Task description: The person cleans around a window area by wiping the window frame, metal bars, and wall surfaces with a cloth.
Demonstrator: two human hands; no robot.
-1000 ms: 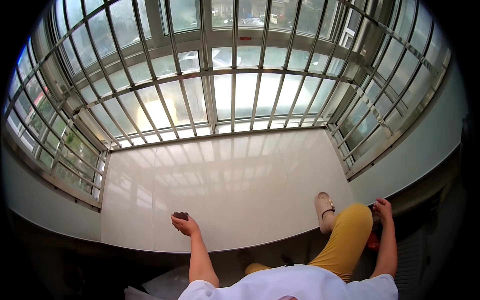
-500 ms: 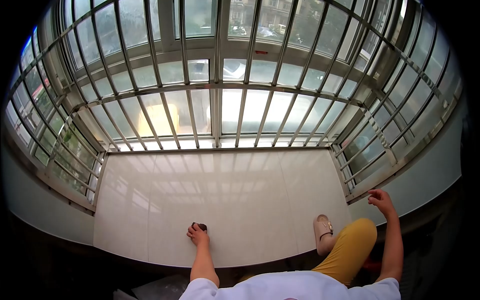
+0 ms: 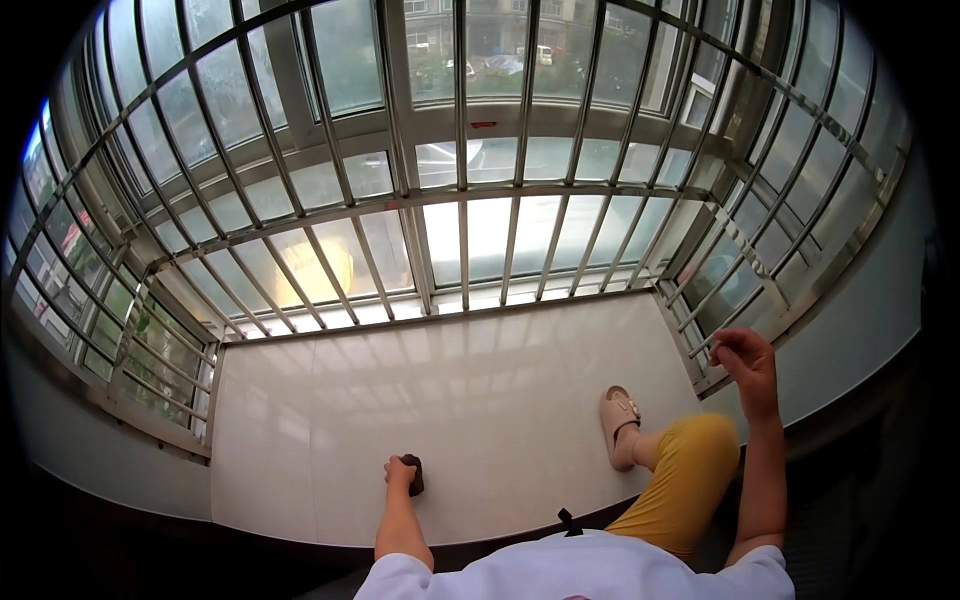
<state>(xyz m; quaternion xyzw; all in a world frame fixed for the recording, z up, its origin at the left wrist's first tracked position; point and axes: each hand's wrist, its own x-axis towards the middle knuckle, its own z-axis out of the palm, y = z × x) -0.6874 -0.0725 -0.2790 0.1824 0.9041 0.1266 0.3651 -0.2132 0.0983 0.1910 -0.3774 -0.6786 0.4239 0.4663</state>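
Observation:
My left hand (image 3: 398, 472) is closed round a small dark brown object (image 3: 413, 474), low over the pale tiled ledge (image 3: 480, 400) near its front edge. What the object is, I cannot make out. On the right, my right hand (image 3: 745, 360) is raised beside the lower corner of the metal bars, its fingers bent and apart with nothing between them. My foot in a beige sandal (image 3: 618, 415) rests on the right part of the ledge, below and left of that hand.
Metal bars (image 3: 511, 250) enclose the ledge at the back and both sides, with windows behind them. A low grey wall panel (image 3: 850, 290) runs along the right. My bent knee in yellow trousers (image 3: 690, 460) is at the front right.
My left hand has moved right along the ledge with the dark object. My right hand has risen and moved slightly left, towards the bars. The camera view has shifted.

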